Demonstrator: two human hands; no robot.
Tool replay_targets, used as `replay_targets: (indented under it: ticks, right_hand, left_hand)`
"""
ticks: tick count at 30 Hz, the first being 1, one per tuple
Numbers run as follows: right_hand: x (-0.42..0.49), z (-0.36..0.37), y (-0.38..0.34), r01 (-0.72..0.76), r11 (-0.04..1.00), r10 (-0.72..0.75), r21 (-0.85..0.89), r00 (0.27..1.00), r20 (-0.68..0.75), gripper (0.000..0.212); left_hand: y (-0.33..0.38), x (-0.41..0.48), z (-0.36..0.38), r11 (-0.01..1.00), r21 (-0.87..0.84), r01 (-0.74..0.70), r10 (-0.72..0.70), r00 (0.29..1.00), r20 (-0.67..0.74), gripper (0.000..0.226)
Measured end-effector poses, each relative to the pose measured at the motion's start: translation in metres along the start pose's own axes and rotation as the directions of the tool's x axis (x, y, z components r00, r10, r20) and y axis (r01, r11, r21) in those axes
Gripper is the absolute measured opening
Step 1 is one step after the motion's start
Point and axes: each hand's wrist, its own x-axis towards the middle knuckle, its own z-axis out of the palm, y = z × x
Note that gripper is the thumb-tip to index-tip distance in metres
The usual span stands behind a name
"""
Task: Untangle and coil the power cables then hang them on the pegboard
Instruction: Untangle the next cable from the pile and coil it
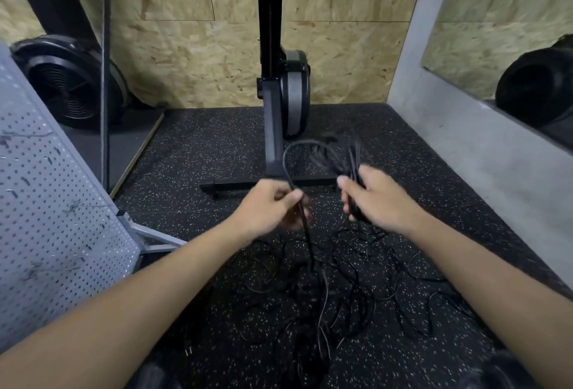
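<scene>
Your right hand (376, 198) grips a bundle of coiled cable (347, 160), and your left hand (271, 207) pinches the strand (305, 227) running down to the tangled cables (335, 292) on the speckled floor (201, 153). Pegboard (52, 212) leans at your left; a rowing machine (286, 94) stands just ahead.

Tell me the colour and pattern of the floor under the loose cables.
The floor is black with small pale speckles, clearest in the head view.
</scene>
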Motion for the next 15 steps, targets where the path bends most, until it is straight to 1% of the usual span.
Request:
replay_targets:
  ticks: [1, 3, 5, 8, 10, 12, 14, 15]
  right_hand:
    - [-0.002, 0.005, 0.002, -0.031, 0.999, 0.034, -0.038, 0.998, 0.058, 0.02]
    - [-0.003, 0.015, 0.009, -0.075, 0.997, 0.075, -0.005, 0.99, 0.118, 0.019]
    - [-0.002, 0.022, 0.014, -0.112, 0.992, 0.104, 0.059, 0.986, 0.13, 0.02]
    - [-0.002, 0.03, 0.012, -0.114, 0.988, 0.098, 0.103, 0.985, 0.144, 0.022]
    - [-0.005, 0.034, 0.008, -0.112, 0.982, 0.09, 0.15, 0.985, 0.148, 0.02]
    - [-0.007, 0.036, 0.005, -0.108, 0.98, 0.084, 0.17, 0.986, 0.142, 0.024]
    - [-0.009, 0.035, 0.004, -0.074, 0.995, 0.063, 0.071, 0.988, 0.143, 0.041]
    - [-0.008, 0.035, 0.006, -0.06, 0.998, 0.055, 0.028, 0.985, 0.166, 0.048]
  left_hand:
    - [-0.007, 0.0, 0.001, 0.999, -0.004, 0.038, -0.038, 0.999, 0.005, 0.015]
    - [-0.013, 0.002, 0.0, 0.994, -0.093, 0.056, -0.057, 0.998, -0.007, 0.012]
    - [-0.011, 0.002, 0.002, 0.981, -0.18, 0.067, -0.069, 0.998, -0.003, 0.015]
    - [-0.009, -0.001, 0.006, 0.969, -0.222, 0.109, -0.116, 0.993, -0.02, 0.03]
    - [-0.01, 0.001, 0.008, 0.969, -0.226, 0.104, -0.124, 0.989, -0.075, 0.037]
    - [-0.012, 0.004, 0.007, 0.986, -0.153, 0.061, -0.082, 0.988, -0.13, 0.037]
    - [-0.012, 0.003, 0.004, 0.997, -0.062, 0.035, -0.044, 0.988, -0.147, 0.032]
    - [-0.011, 0.003, 0.003, 0.996, -0.079, 0.032, -0.044, 0.987, -0.152, 0.027]
